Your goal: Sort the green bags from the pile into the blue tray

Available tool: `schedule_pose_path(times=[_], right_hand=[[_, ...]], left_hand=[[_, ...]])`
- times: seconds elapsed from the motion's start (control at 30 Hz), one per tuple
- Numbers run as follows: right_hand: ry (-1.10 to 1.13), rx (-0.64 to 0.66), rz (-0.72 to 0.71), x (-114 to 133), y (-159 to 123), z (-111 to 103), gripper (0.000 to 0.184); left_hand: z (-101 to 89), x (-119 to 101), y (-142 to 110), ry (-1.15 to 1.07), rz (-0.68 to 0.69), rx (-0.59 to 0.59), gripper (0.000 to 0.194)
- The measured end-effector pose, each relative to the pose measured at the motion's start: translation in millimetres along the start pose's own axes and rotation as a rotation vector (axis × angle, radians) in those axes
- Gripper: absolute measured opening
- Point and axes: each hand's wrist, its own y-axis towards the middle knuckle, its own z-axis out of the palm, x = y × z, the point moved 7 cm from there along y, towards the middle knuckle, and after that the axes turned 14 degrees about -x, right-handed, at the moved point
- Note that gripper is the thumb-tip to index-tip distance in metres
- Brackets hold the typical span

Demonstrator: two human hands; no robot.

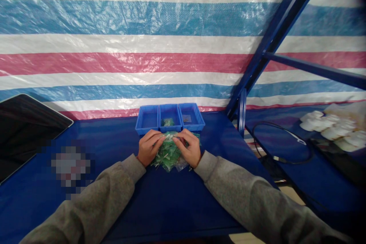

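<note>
A heap of small green plastic packets [168, 156] lies on the blue table, and my two hands meet over its far side. My left hand [149, 145] pinches the left edge of a small clear plastic bag [170, 135]. On the other edge of that bag, the thumb and fingers of my right hand [188, 146] are closed too. What the bag contains is too small to make out. Just beyond my fingers stand three blue bins in a row: the left bin [147, 119] looks bare inside, the middle bin [171, 111] holds a greenish packet, and the right bin [196, 116] holds a small clear packet.
A dark panel with a pale rim [25, 129] stands at the left, near a blurred patch on the table [71, 166]. To the right rises a blue metal frame [241, 110]. Past it are a coiled black cable [281, 162] and several white rolls or bottles [331, 124].
</note>
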Motion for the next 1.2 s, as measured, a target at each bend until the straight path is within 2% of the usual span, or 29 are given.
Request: schedule_pose_path(times=[0.8, 0.93, 1.07, 1.2], right_hand=[[-0.065, 0.034, 0.010, 0, -1, 3, 0.019], [-0.040, 0.028, 0.016, 0, -1, 1, 0.023], [-0.028, -0.060, 0.047, -1, 2, -7, 0.030], [0.011, -0.267, 0.049, 7, 9, -26, 0.029]], left_hand=[[6.9, 1, -2, -0.016, 0.003, 0.083, 0.010], [5.3, 1, -1, -0.004, -0.004, 0.059, 0.010], [3.0, 2, -1, -0.003, -0.011, 0.023, 0.009], [0.2, 2, 0, 0.009, -0.018, -0.011, 0.008]])
